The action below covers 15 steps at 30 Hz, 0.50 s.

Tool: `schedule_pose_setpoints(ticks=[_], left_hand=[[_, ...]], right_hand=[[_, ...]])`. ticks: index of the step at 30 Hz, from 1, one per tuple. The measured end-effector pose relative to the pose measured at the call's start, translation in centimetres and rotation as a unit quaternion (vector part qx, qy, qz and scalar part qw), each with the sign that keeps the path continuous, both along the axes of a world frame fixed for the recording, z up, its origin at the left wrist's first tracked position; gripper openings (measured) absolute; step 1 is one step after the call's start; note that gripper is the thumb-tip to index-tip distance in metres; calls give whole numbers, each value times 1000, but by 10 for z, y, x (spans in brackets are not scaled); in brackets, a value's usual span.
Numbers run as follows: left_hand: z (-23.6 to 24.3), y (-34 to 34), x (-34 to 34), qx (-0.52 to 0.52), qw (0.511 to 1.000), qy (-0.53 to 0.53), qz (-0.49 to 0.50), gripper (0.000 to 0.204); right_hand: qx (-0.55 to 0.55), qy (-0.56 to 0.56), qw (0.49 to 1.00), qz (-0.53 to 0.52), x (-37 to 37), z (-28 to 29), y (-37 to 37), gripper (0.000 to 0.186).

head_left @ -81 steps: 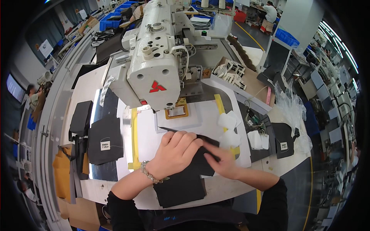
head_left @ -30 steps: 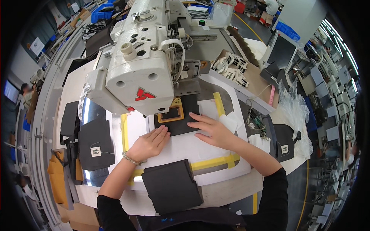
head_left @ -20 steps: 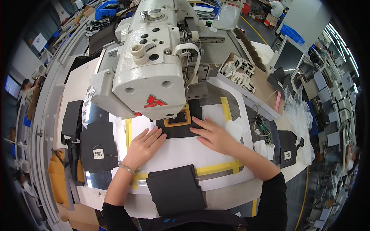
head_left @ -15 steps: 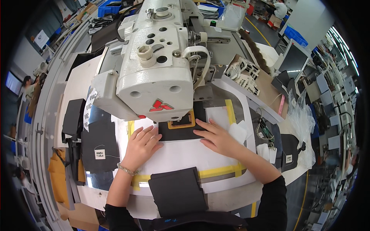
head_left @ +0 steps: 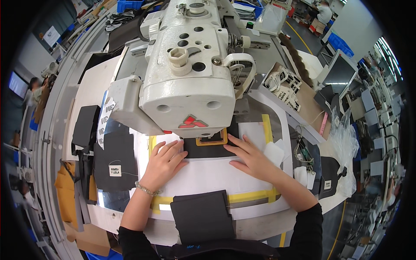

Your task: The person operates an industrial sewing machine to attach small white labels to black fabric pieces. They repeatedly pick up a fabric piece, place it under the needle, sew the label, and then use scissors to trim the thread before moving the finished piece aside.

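Note:
A black fabric piece [head_left: 197, 151] lies flat beneath the white sewing machine head [head_left: 186, 97]. On its upper part rests a small yellow clamp frame [head_left: 211, 143]; the machine head hides the needle area. My left hand [head_left: 165, 164] lies with fingers extended on the piece's left edge and the white sheet beside it. At the opposite side, my right hand [head_left: 250, 159] has its fingertips on the piece's right edge, close to the frame, fingers spread. Neither hand grips anything. A stack of black fabric pieces [head_left: 201, 216] lies at the near table edge.
Yellow tape borders the white sheet [head_left: 203, 175]. Left of it lies a black piece [head_left: 113, 149] with a white label [head_left: 115, 170] and loose thread. At right are a cardboard box [head_left: 308, 102] with labels, thread snips [head_left: 304, 151] and a clear plastic bag [head_left: 343, 141].
The whole view has shifted slightly, placing the machine head further right and lower in the picture. Both hands keep about the same place on the black piece.

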State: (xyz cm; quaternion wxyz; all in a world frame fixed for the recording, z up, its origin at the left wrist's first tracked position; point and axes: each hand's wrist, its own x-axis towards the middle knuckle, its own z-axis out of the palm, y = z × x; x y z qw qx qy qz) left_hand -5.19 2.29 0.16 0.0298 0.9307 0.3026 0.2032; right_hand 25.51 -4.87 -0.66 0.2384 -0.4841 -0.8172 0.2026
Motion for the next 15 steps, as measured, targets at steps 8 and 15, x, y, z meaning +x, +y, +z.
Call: schedule_pose_setpoints(ticks=[8, 15], left_hand=[[1, -1, 0, 2, 1000, 8, 9, 27], [-1, -2, 0, 4, 1000, -15, -2, 20]], right_hand=[[-3, 4, 1000, 0, -1, 3, 3, 45], [-3, -15, 1000, 0, -1, 1, 2, 45]])
